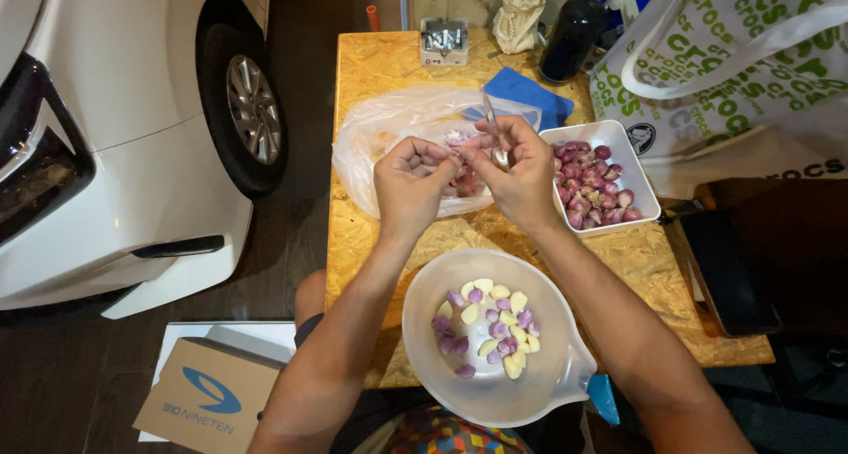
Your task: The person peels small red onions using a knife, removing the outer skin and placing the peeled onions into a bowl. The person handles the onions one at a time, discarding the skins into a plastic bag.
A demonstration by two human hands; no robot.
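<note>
A small shallot [458, 142] is pinched between both hands over a clear plastic bag [389, 127], at the middle of the table [371, 65]. The left hand [409, 182] is curled closed, its fingertips gripping the shallot. The right hand [521, 167] is closed around a small knife [490, 118], blade pointing up and away, with its thumb against the shallot. Purple skins lie on the bag beneath the hands. To the right, a white rectangular tray [640, 167] is about full of unpeeled shallots [592, 189]. Nearer, at the table's near edge, a round white bowl [424, 330] holds a thin layer of peeled shallots and garlic cloves [490, 326], covering only part of its bottom. Judged from these two piles, the peeling appears well short of halfway: more bulbs await than lie finished. A blue cloth [530, 92] lies at the far side; a white car [132, 109] stands left.
</note>
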